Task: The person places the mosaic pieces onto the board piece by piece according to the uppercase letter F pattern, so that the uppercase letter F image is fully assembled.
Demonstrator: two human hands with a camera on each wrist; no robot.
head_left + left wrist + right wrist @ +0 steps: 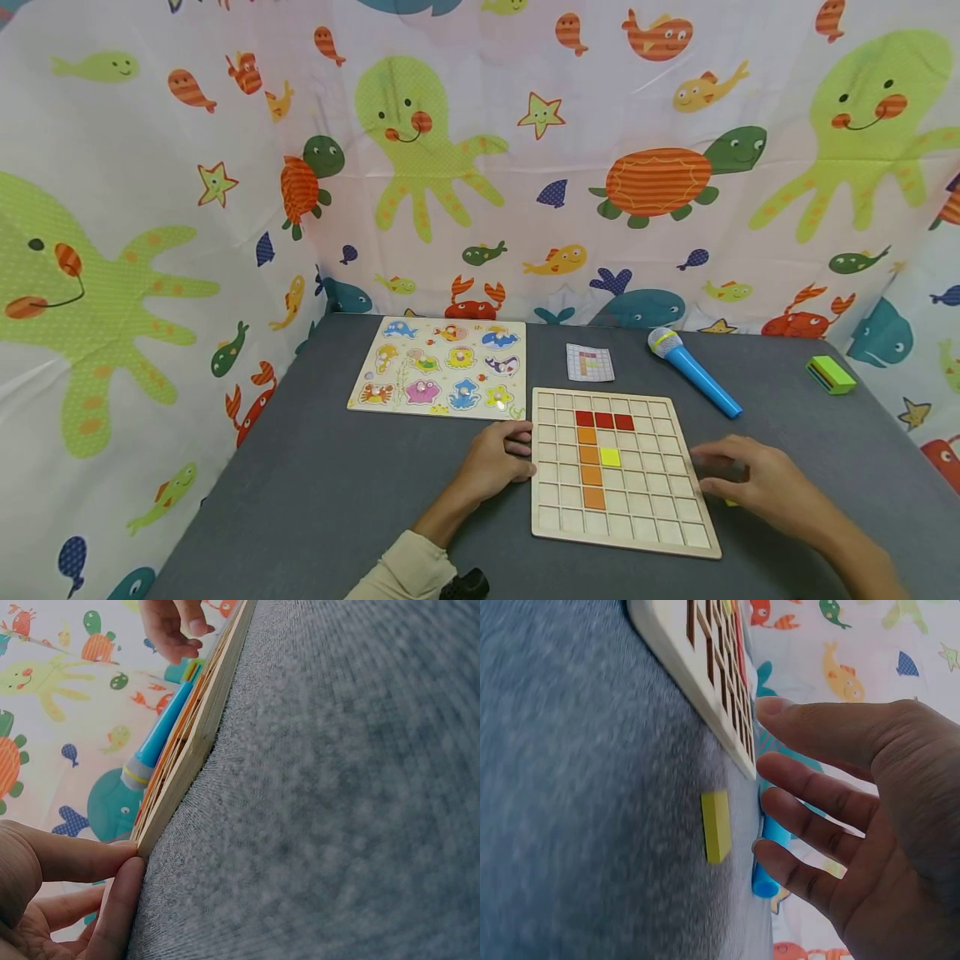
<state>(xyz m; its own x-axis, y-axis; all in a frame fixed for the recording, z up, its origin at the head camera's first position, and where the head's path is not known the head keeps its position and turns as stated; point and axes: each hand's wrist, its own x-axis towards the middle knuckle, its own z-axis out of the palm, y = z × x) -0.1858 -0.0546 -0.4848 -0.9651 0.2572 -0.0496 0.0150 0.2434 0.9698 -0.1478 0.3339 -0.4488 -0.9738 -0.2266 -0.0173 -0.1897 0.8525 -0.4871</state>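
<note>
A square wooden grid board [647, 483] lies on the grey table. Three red tiles [603, 420] form a row in it. Several orange tiles [591, 475] run down in a column, and one yellow tile [611, 457] sits beside them. At the board's left edge, my left hand [489, 465] pinches the rim between thumb and finger, as the left wrist view shows. My right hand [768, 483] hovers by the right edge, fingers loosely bent and holding nothing. Under it, a yellow block [716, 826] rests on the table, mostly hidden in the head view.
Behind the board lie a small printed pattern card [590, 363] and a blue toy microphone [697, 375]. A sea-animal puzzle board [442, 404] is at the back left. A green block-shaped item [831, 375] stands far right. Patterned cloth encloses the table's back and sides.
</note>
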